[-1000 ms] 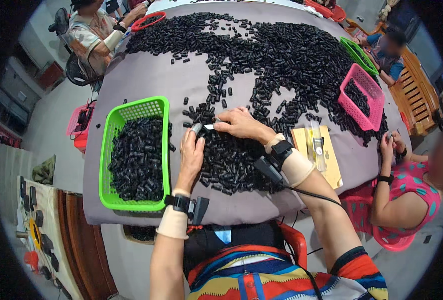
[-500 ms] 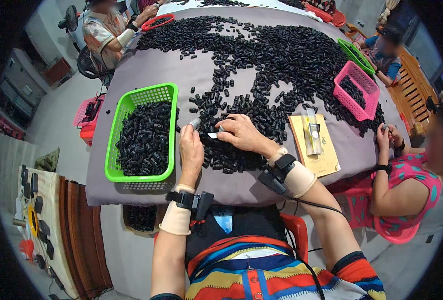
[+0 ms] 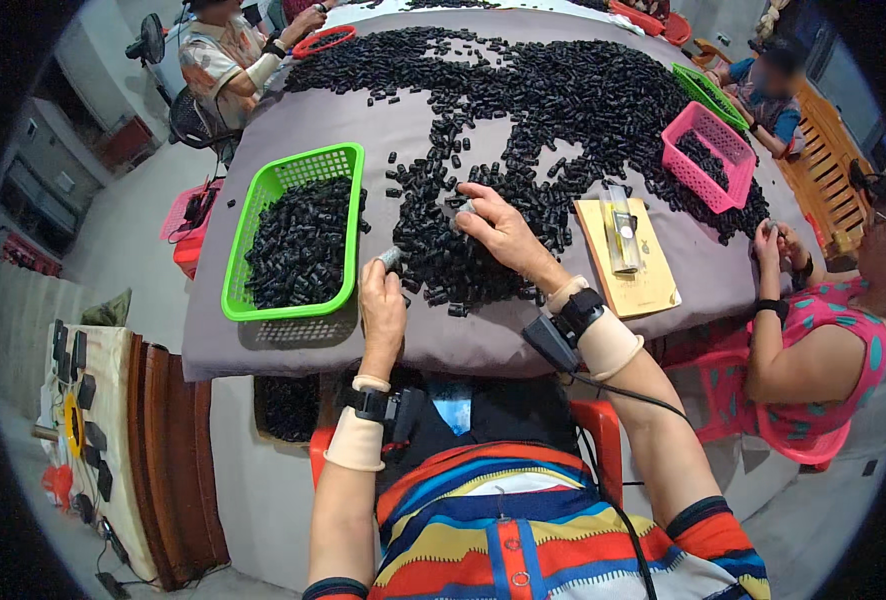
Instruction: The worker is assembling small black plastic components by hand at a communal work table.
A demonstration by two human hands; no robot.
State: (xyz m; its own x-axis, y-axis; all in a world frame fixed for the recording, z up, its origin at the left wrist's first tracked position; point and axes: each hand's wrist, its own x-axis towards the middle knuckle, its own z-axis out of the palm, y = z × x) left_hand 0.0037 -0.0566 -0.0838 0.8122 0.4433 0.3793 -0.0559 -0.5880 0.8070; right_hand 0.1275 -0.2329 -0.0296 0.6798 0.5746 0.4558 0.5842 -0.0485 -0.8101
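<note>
Between the hands (image 3: 383, 305) lie small black pieces (image 3: 438, 265).

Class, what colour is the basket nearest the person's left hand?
The basket is bright green; it shows best in the head view.

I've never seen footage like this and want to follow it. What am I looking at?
No robot here: these are a person's bare hands, filmed by a wide fisheye camera worn on their head, looking down, so straight edges bend. The left hand is at the left edge of a pile of small black pieces; the right hand is over it. Grey coverings show at fingertips. Whether either holds a piece is unclear. On the grey cloth also sit a green basket of black pieces, a pink basket, and a yellowish pad bearing a clear case.
</note>
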